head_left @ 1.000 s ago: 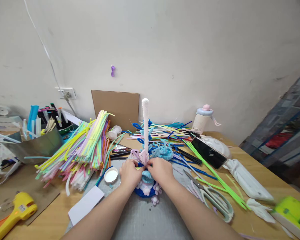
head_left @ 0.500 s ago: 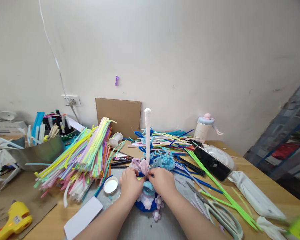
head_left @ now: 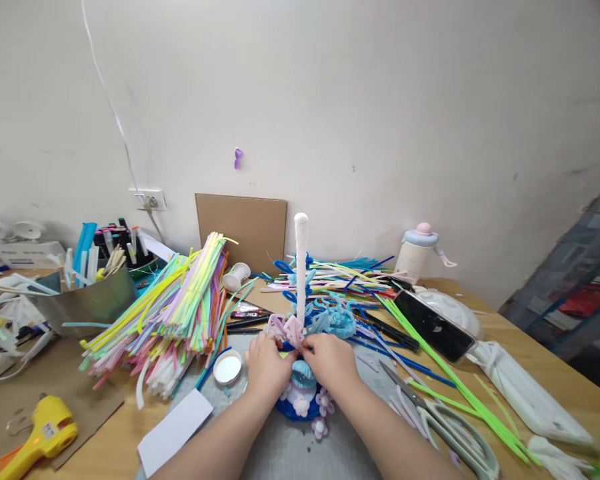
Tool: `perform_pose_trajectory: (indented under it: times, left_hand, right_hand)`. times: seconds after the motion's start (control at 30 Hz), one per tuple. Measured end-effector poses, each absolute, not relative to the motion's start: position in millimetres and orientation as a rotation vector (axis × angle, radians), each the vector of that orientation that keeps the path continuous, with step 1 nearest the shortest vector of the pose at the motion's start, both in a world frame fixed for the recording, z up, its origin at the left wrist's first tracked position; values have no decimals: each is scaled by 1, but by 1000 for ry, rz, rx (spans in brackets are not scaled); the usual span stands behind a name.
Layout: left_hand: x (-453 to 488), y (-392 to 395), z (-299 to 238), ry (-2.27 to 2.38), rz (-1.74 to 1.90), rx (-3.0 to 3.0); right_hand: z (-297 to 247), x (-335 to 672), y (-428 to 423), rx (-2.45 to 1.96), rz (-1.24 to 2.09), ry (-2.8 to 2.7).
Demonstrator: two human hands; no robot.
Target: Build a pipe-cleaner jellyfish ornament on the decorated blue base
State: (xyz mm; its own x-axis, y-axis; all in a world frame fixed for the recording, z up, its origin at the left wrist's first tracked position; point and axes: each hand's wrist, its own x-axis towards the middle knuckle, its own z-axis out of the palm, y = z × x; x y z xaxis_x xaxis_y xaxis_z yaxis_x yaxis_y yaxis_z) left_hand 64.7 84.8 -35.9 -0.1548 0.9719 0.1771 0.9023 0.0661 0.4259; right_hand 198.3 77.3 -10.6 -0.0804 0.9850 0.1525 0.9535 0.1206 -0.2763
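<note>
A pipe-cleaner craft stands before me: a white wrapped post rises upright above a dark blue base trimmed with pale pink flowers. Low on the post sits a pale pink looped piece. My left hand closes on the craft's left side, just under that piece. From the right, my right hand pinches at the piece's lower edge. The fingertips partly hide what they grip. Below them shows a light blue ribbed part. Behind my right hand lies a fuzzy light blue piece.
Bundled pastel pipe cleaners lie left, beside a white-filled lid and white card. A yellow glue gun rests at lower left. Scissors, green pipe cleaners, a phone and a bottle occupy the right.
The whole scene has shifted slightly right as the camera turned a little left. Both hands keep the same hold on the craft.
</note>
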Motion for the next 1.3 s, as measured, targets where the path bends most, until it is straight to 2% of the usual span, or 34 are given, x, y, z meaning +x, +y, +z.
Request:
perform_pose_trajectory:
  times: [1.3]
  left_hand:
    - [66, 86, -34, 2175, 635, 1906]
  right_hand:
    - [-6, 198, 76, -1963, 232, -2113]
